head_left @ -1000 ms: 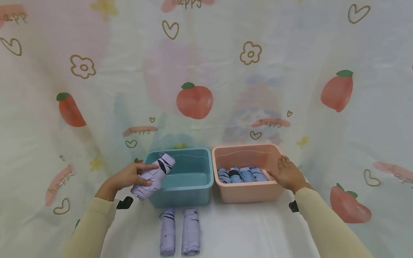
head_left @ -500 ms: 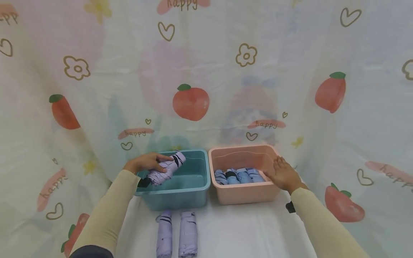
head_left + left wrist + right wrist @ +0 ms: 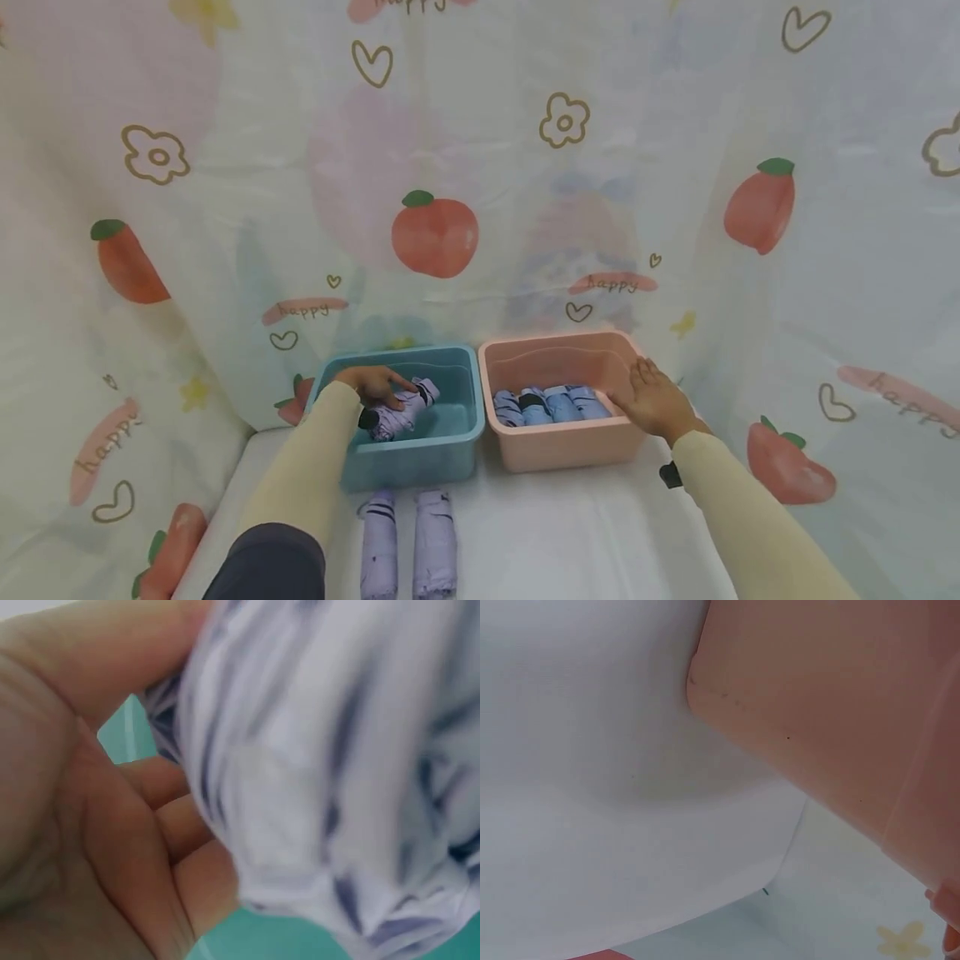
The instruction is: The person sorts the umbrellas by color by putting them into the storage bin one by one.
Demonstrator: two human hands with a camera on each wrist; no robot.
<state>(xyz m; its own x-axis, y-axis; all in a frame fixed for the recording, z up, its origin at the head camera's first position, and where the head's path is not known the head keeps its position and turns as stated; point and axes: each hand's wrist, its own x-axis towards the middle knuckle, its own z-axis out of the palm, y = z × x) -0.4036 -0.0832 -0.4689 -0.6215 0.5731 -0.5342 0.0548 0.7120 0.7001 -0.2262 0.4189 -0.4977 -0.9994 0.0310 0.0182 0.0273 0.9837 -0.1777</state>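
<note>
My left hand (image 3: 378,385) reaches into the teal bin (image 3: 416,467) at the left and holds a folded lilac umbrella (image 3: 408,410) with dark stripes, tilted inside the walls. In the left wrist view the thumb and fingers curl round the umbrella's wrinkled fabric (image 3: 300,787), with teal plastic behind it. My right hand (image 3: 656,402) rests at the right rim of the pink bin (image 3: 570,448), its fingers straight. Several folded blue umbrellas (image 3: 561,407) lie side by side in that bin. In the right wrist view, the pink bin's outer wall (image 3: 817,712) fills the upper right.
Two more folded lilac umbrellas, a left one (image 3: 379,546) and a right one (image 3: 435,546), lie on the white table (image 3: 562,533) before the teal bin. The bins stand side by side against a fruit-patterned curtain (image 3: 480,167).
My left hand has carried the lilac umbrella rightward from the teal bin's left edge and lowered it inside. The right hand stays at the pink bin's rim. The head view has shifted slightly.
</note>
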